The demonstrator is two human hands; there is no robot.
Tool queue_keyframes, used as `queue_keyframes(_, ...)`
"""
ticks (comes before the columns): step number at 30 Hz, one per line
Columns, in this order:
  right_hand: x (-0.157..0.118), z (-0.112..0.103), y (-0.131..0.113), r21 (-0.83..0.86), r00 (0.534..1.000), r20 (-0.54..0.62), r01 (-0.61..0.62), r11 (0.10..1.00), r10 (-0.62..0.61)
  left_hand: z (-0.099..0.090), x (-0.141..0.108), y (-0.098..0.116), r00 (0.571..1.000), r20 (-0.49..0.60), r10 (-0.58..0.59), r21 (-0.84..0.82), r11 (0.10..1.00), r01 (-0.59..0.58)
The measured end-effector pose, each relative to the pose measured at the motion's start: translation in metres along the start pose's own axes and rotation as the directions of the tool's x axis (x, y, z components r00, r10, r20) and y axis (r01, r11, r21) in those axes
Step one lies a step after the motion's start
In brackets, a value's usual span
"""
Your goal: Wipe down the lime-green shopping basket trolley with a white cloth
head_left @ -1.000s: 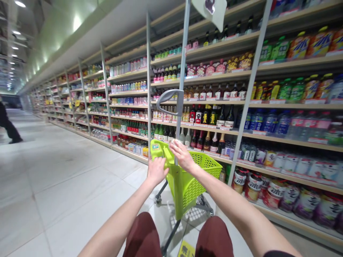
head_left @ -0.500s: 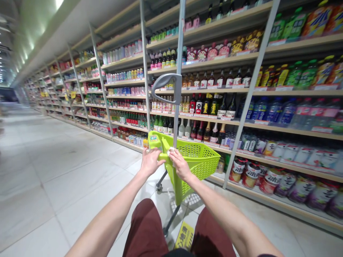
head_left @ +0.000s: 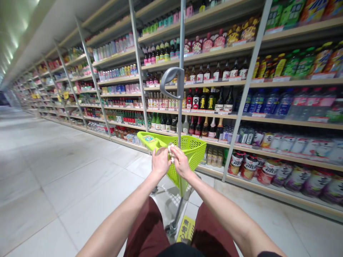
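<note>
Between my hands is a small crumpled white tissue (head_left: pixel 170 152). My right hand (head_left: pixel 181 162) pinches it from the right. On its left side, the curled fingers of my left hand (head_left: pixel 160 162) are closed against it; their tips are partly hidden. Both hands are at the near side of a lime-green shopping cart (head_left: pixel 194 146) with a perforated basket. A grey pole (head_left: pixel 179 125) rises from the cart and carries a grey loop handle (head_left: pixel 171 84). The cart's green handle part (head_left: pixel 146 137) extends left, beyond my left hand.
Long shelves (head_left: pixel 235 117) of bottles, cans and tubs stand beyond the cart and stretch far left. Pale floor tiles (head_left: pixel 66 167) run along them. A yellow floor sign (head_left: pixel 186 228) lies between my knees, near a cart wheel (head_left: pixel 171 228).
The cart has turned, its green handle part swinging left and its basket front drawing in. My left hand has moved right, off the cart's green handle part, to the tissue beside my right hand.
</note>
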State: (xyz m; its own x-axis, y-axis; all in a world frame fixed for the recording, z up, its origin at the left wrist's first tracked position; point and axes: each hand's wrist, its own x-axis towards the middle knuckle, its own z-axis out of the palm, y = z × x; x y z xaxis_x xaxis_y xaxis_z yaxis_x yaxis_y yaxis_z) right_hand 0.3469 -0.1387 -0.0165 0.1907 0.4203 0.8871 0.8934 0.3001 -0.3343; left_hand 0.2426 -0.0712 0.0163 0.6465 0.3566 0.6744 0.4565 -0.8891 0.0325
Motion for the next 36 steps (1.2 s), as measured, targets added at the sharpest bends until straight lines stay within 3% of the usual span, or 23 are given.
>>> queue_keyframes(3, 0.001, -0.018, 0.013, -0.07, 0.995, 0.017, -0.094, 0.993, 0.096, 0.0, 0.007, -0.009, 0.994, 0.054, 0.095, -0.067, 0.994, -0.091)
queue_keyframes(6, 0.003, -0.033, 0.021, -0.099, 0.983, 0.018, -0.182, 0.978, 0.184, 0.001, 0.009, -0.026, 0.993, 0.105, 0.053, -0.003, 0.999, -0.053)
queue_keyframes(10, 0.009, -0.03, 0.011, -0.101, 0.991, 0.001, -0.131, 0.986, 0.131, 0.01, 0.006, -0.034, 0.99, 0.142, 0.004, 0.088, 0.996, -0.017)
queue_keyframes(14, 0.015, -0.016, -0.011, -0.169, 0.997, 0.073, 0.044, 0.985, -0.032, 0.012, 0.004, -0.021, 0.991, 0.134, 0.004, 0.124, 0.992, -0.021)
queue_keyframes(17, 0.012, -0.02, -0.017, -0.189, 0.981, 0.158, 0.143, 0.972, -0.113, 0.007, 0.003, -0.012, 0.99, 0.143, 0.019, 0.134, 0.99, -0.038)
queue_keyframes(20, 0.004, -0.039, -0.006, -0.251, 0.988, 0.142, 0.098, 0.963, -0.063, 0.003, 0.002, -0.011, 0.988, 0.146, 0.058, 0.121, 0.99, -0.076)
queue_keyframes(24, -0.003, -0.064, 0.011, -0.32, 0.994, -0.01, -0.109, 0.941, 0.111, 0.008, 0.002, -0.015, 0.993, 0.097, 0.067, 0.101, 0.992, -0.077)
queue_keyframes(26, -0.002, -0.066, 0.01, -0.314, 0.989, -0.065, -0.148, 0.938, 0.134, 0.011, 0.004, -0.015, 0.996, 0.072, 0.049, 0.109, 0.992, -0.057)
queue_keyframes(29, 0.002, -0.054, -0.006, -0.307, 0.997, -0.061, -0.07, 0.949, 0.054, 0.013, 0.007, -0.006, 0.995, 0.066, 0.078, 0.123, 0.989, -0.086)
queue_keyframes(33, 0.005, -0.035, -0.023, -0.326, 0.997, 0.055, 0.07, 0.943, -0.055, 0.011, 0.011, 0.02, 0.991, 0.078, 0.105, 0.117, 0.987, -0.114)
queue_keyframes(36, 0.0, -0.042, -0.018, -0.402, 0.997, 0.057, 0.079, 0.912, -0.061, 0.009, 0.016, 0.032, 0.99, 0.081, 0.118, 0.071, 0.99, -0.124)
